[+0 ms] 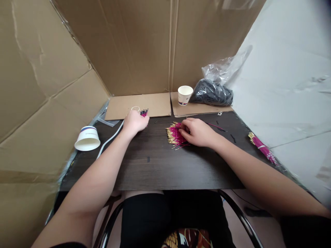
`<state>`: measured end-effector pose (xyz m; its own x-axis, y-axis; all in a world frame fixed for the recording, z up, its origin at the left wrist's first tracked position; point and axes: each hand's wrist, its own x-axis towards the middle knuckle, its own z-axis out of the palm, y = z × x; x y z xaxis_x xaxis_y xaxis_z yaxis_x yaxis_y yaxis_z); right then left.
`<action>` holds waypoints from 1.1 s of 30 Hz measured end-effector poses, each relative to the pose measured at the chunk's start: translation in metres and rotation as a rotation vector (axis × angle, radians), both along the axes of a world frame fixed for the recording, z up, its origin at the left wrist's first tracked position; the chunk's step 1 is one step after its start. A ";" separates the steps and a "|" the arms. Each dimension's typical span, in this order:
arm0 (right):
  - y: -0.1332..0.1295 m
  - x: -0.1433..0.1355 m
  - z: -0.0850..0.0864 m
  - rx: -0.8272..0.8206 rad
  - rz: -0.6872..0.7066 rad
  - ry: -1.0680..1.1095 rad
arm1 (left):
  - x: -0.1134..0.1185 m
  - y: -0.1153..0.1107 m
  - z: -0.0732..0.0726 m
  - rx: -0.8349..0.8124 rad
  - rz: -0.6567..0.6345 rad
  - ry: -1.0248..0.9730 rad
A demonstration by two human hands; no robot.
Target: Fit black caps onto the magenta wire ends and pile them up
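Observation:
My left hand (136,122) is closed round a bundle of magenta wires (144,113) whose black-sleeved ends poke out past the fingers. Most of that bundle is hidden by the hand. Right of centre, a loose pile of magenta wires (176,134) with gold metal ends lies on the dark table. My right hand (198,131) rests over the right side of this pile, thumb and fingers curled together; what they pinch, if anything, is hidden. A single magenta wire (213,125) with a dark end extends to the right behind that hand.
A paper cup (87,138) lies tipped at the left by a pale cable (110,139). Another paper cup (185,95) stands at the back beside a clear bag of black pieces (213,92). Small black tubes (233,138) and a tied wire bundle (262,148) lie right. Cardboard walls (134,48) enclose the table.

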<state>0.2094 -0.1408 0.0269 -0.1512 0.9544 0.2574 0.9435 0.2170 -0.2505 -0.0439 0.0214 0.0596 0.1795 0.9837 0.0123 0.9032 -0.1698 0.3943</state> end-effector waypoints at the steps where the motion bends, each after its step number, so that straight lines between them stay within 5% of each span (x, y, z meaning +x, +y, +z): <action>1: 0.000 0.000 0.000 -0.005 -0.001 0.002 | 0.001 -0.001 0.000 0.001 0.003 0.012; 15: 0.001 0.001 -0.002 -0.004 0.011 0.029 | -0.004 -0.002 0.005 0.146 0.042 0.165; 33: 0.000 0.000 -0.001 -0.008 0.003 0.016 | 0.005 0.003 -0.019 0.246 -0.014 0.061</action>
